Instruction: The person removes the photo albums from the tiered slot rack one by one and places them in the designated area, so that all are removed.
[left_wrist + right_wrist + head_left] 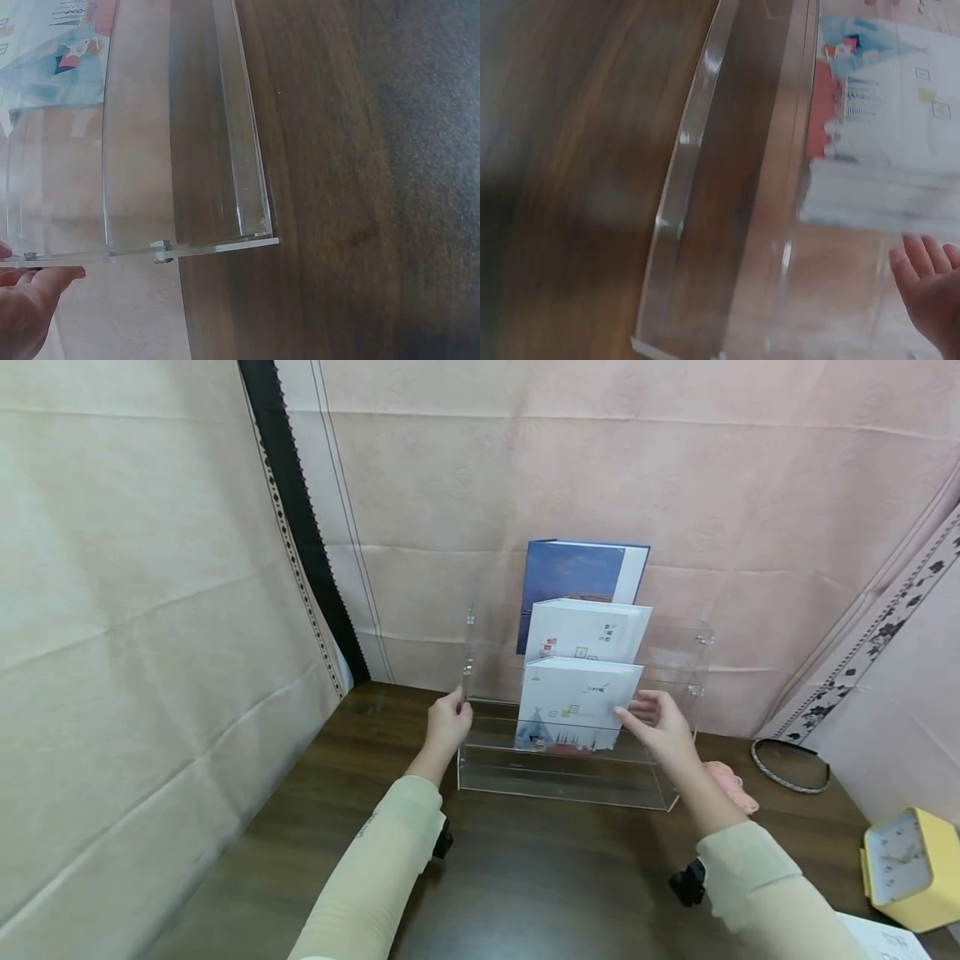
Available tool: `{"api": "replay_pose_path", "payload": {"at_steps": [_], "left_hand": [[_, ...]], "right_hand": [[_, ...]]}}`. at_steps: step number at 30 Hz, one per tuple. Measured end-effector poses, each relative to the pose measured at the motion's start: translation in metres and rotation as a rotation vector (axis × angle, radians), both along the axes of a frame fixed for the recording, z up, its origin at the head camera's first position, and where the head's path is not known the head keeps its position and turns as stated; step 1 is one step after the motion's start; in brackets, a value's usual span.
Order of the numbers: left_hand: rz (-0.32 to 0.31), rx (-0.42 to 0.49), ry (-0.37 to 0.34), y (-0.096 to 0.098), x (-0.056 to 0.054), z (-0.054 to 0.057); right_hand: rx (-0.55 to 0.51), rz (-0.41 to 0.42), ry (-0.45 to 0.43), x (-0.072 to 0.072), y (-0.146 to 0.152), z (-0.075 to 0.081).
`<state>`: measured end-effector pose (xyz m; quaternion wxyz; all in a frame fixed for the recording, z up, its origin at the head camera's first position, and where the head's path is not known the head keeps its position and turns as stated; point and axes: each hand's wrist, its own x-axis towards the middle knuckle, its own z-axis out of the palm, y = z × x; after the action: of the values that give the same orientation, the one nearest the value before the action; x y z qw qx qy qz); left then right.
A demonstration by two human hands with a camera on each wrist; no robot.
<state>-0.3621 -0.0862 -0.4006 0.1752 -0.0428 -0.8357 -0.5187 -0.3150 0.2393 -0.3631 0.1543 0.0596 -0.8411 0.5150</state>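
The left hand (450,722) and the right hand (663,731) make two, set either side of one clear rack (562,787), which stands on the bench (525,877) with three books in it, one behind another. Off to the right I count one headband (806,790), one soft pink thing (731,785), one yellow clock (922,868) and one white sheet or booklet (877,937), partly out of view.

The left hand pinches the rack's side panel, thumb and fingers on opposite faces of it. The right hand is only loosely bent, its fingers spread a little and its thumb at the right edge of the front book (577,702); whether it touches, I can't tell (the see-through plastic hardly helps).

That front book leans back in the lowest tier, its foot behind a clear lip: a whitish cover with a pale blue tent at the lower left and red along the bottom. The middle book (585,631) is white too, partly hidden by it. The back book (573,572), the highest, is deep blue with a white strip down its right side.
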Motion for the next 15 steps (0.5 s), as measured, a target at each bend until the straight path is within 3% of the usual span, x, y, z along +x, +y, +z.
{"api": "replay_pose_path", "payload": {"at_steps": [3,8,15], "left_hand": [[0.01,0.0,-0.007,0.001,0.001,-0.002],[0.014,-0.009,0.006,0.002,0.0,-0.004],[0.011,0.013,-0.009,0.001,-0.001,0.0]], "right_hand": [[-0.004,-0.024,-0.024,-0.007,-0.008,-0.005],[0.086,-0.083,-0.036,-0.012,-0.017,-0.007],[0.135,-0.099,0.026,-0.02,-0.025,0.012]]}}
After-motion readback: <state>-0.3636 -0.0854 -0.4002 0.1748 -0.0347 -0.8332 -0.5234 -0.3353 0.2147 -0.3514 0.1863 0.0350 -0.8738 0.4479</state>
